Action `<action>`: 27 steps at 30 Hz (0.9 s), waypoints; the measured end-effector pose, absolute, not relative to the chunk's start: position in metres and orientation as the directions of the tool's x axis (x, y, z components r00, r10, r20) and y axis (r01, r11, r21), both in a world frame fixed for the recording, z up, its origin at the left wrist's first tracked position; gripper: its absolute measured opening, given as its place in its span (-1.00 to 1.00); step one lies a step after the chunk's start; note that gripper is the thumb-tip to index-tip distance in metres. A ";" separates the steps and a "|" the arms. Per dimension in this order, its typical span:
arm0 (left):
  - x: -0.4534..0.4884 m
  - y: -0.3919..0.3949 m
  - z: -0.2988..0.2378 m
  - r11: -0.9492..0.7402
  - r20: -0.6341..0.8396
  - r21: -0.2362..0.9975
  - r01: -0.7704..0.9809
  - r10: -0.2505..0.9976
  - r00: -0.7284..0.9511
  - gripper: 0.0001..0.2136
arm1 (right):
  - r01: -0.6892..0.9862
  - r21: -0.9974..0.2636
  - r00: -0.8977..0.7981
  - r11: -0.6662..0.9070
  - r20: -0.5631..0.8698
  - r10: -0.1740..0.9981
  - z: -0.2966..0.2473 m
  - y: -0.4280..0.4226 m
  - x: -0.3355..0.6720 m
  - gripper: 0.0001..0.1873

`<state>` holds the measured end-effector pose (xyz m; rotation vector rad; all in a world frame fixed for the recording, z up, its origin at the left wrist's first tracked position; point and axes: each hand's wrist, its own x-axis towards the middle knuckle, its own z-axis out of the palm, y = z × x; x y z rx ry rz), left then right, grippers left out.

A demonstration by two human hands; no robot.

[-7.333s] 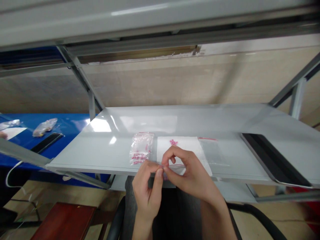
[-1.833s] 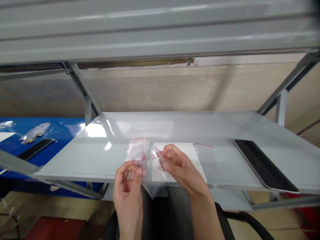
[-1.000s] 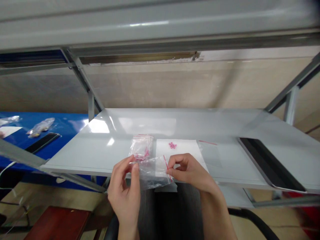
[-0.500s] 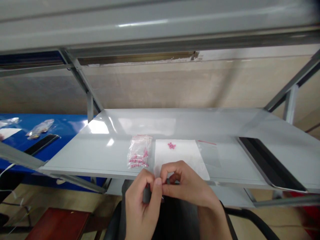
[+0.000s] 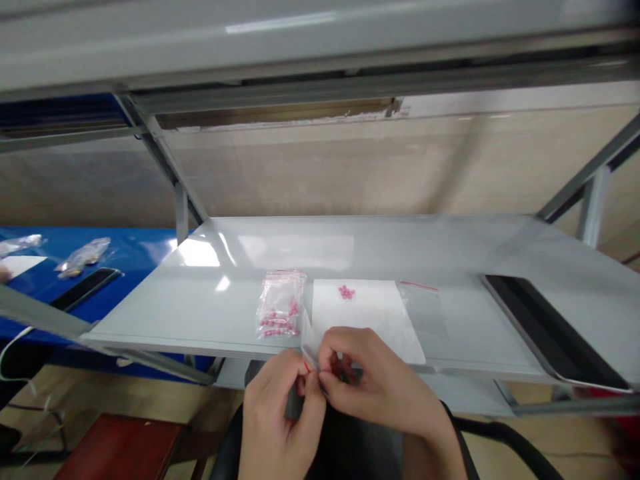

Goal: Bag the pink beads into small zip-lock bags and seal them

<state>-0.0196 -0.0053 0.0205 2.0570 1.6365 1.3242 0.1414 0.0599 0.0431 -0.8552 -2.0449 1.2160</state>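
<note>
At the front edge of the shelf, my left hand (image 5: 283, 413) pinches a small transparent zip bag (image 5: 308, 341) by its red-lined strip. My right hand (image 5: 375, 383), close beside it, has its fingertips closed at the same strip. Part of this bag is hidden by my fingers. Behind my hands, several small pink beads (image 5: 347, 292) lie clustered on a white sheet of paper (image 5: 377, 317). Left of the paper is a pile of zip bags (image 5: 281, 307) with pink beads inside. Another transparent zip bag (image 5: 424, 310) lies flat to its right.
A black-screened tablet (image 5: 553, 330) rests on the grey shelf (image 5: 440, 247) at the right. Metal frame posts stand either side, with another shelf overhead. On the blue table (image 5: 135, 267) at left are a phone (image 5: 85, 290), bags and part of another person's hand (image 5: 5, 273).
Both hands have dropped slightly, and the bag's red strip now shows between them. The bag's upper part has come into clearer view. The view has shifted a little.
</note>
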 end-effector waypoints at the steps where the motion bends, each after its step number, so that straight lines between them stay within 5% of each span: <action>1: -0.019 -0.006 0.021 -0.371 0.518 0.630 0.683 0.855 -0.013 -0.79 | 0.234 -0.880 -0.624 0.414 0.190 0.758 0.044 0.059 0.142 -0.82; 14: 0.000 -0.015 0.019 -0.358 0.609 0.708 0.609 0.747 -0.268 -0.72 | 0.260 -0.862 -0.494 0.436 0.269 0.827 0.052 0.036 0.138 -0.74; 21: -0.010 -0.011 0.018 -0.489 0.677 0.690 0.534 0.697 -0.238 -0.76 | 0.210 -0.950 -0.438 0.231 0.120 0.891 0.049 0.046 0.144 -0.80; 25: -0.014 -0.004 0.014 -0.525 0.677 0.574 0.628 0.736 -0.002 -0.14 | 0.067 -0.990 -0.547 0.125 0.068 0.834 0.044 0.049 0.146 -0.80; 27: -0.015 0.000 0.013 -0.517 0.662 0.517 0.682 0.747 0.065 -0.21 | 0.008 -0.997 -0.576 0.070 0.053 0.815 0.042 0.051 0.147 -0.81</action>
